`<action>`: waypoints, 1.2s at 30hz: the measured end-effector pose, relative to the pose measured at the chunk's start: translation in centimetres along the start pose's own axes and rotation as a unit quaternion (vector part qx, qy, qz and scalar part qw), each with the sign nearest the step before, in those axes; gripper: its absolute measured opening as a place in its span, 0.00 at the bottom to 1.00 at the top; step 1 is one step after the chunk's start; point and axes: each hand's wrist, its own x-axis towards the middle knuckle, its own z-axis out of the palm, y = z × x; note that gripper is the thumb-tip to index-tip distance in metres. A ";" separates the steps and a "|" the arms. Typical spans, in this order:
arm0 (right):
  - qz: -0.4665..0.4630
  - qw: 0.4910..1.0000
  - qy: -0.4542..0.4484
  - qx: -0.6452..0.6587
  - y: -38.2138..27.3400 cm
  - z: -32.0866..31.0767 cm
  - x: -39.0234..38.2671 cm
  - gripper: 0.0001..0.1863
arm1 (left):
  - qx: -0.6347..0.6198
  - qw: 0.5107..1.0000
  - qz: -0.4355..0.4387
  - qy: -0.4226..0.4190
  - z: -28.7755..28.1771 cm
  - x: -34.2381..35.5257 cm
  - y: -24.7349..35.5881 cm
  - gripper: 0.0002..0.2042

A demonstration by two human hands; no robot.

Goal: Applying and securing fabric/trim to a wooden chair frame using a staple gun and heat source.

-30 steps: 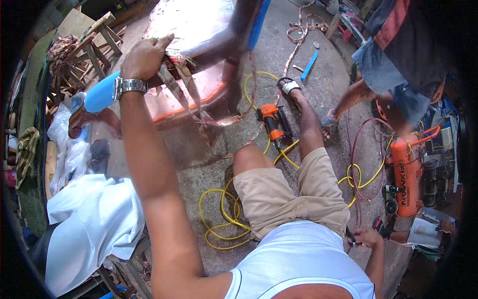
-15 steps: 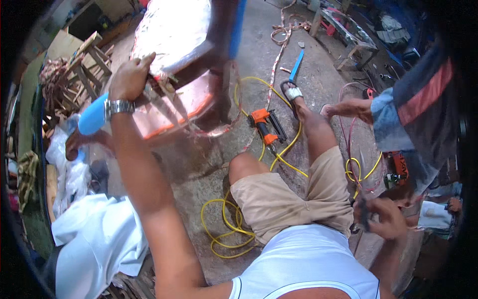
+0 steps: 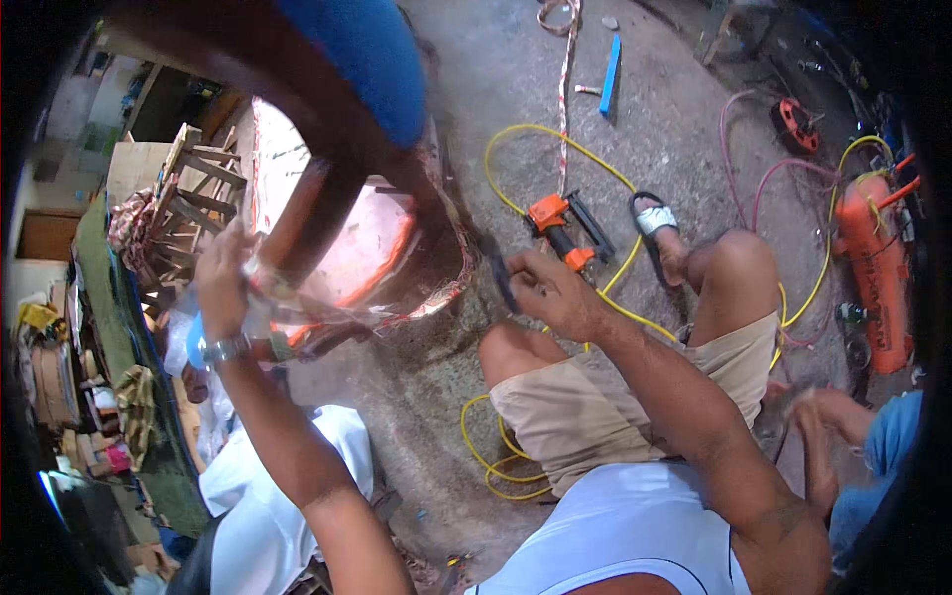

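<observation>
The hands are apart. Toward nine o'clock, the blurred left hand (image 3: 223, 283) is beside pale, frayed cloth strips (image 3: 342, 315); its grip cannot be told. Near centre, the right hand (image 3: 547, 290) closes round a slim dark tool (image 3: 499, 276). The dark-brown, blue-padded wooden furniture frame (image 3: 327, 124) is at eleven o'clock.

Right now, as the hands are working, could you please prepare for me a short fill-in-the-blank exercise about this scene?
1. A wristwatch is worn on the ____ wrist.
2. A blurred dark object is held in the ____ hand.
3. The hose looping around the orange-and-black tool is ____ in colour.
4. The short, straight strip on the floor beyond that tool is ____ in colour.

Missing words: left; right; yellow; blue.
</observation>
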 end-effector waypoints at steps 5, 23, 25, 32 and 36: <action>0.010 1.000 -0.019 0.002 -0.6 -1.3 2.1 0.18 | -0.068 0.995 -0.078 -0.001 0.2 0.4 1.2 0.26; 0.241 0.960 0.030 -0.138 18.6 -1.5 0.4 0.18 | -0.046 0.993 -0.100 -0.029 -0.5 0.4 1.3 0.26; 0.217 0.929 -0.019 -0.299 21.4 -1.3 0.4 0.17 | -0.055 0.993 -0.091 -0.052 0.1 0.5 1.6 0.27; 0.301 0.843 -0.034 -0.444 29.8 -1.0 -1.9 0.18 | -0.062 0.990 -0.104 -0.073 -0.1 0.8 1.2 0.27; 0.308 0.888 0.021 -0.340 22.0 -1.6 -1.9 0.22 | -0.058 0.997 -0.025 -0.034 -1.5 1.2 -3.0 0.25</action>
